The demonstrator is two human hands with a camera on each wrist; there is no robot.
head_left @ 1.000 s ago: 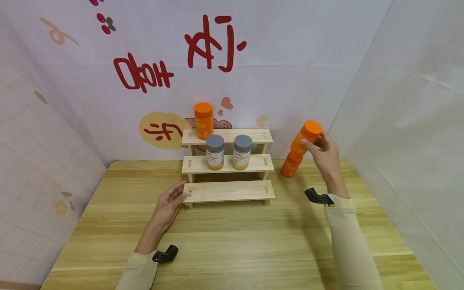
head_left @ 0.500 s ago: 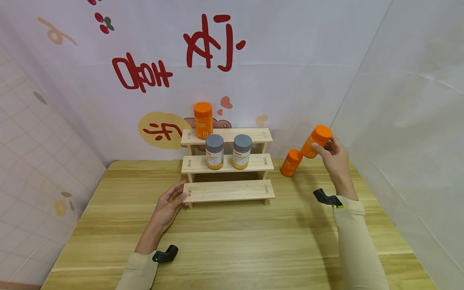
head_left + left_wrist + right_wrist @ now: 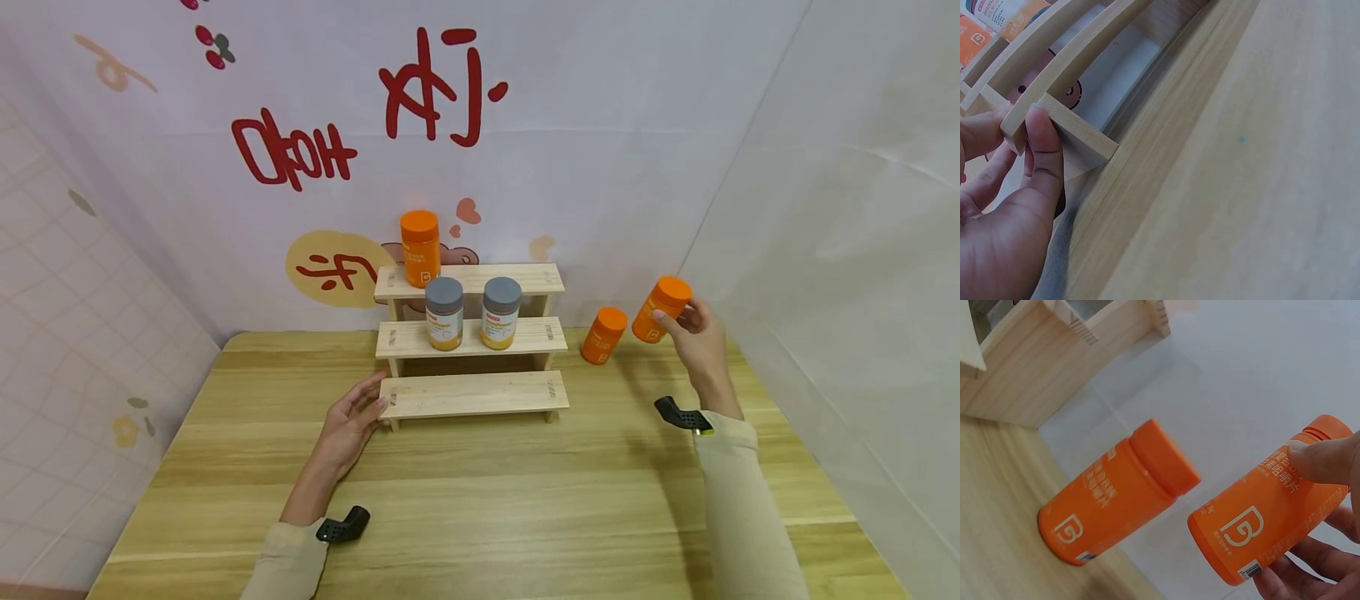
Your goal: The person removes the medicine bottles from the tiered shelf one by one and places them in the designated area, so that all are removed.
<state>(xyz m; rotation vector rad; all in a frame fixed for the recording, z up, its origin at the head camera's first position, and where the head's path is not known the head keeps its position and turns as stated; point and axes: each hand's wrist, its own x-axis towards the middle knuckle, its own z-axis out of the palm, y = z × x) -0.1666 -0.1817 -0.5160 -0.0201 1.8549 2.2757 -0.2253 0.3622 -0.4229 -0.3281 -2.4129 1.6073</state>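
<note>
My right hand (image 3: pixel 696 342) holds an orange supplement bottle (image 3: pixel 660 308), thumb on its front and fingers behind, at the back right of the table. In the right wrist view the held bottle (image 3: pixel 1254 509) is tilted, its label facing the camera. A second orange bottle (image 3: pixel 603 336) stands on the table just left of it. My left hand (image 3: pixel 351 425) pinches the left end of the lowest step of a three-tier wooden rack (image 3: pixel 472 396); the left wrist view shows the thumb (image 3: pixel 1044 147) against the board's underside.
A third orange bottle (image 3: pixel 422 250) stands on the rack's top tier, at the left. Two grey-lidded jars (image 3: pixel 445 315) are on the middle tier. Behind the wooden table (image 3: pixel 480 508) hangs a white printed backdrop (image 3: pixel 600 100), with a wall sheet (image 3: pixel 862 292) at the right.
My right hand has carried the orange bottle rightward from above the standing one, then lowered it toward the table. The left hand has stayed on the rack.
</note>
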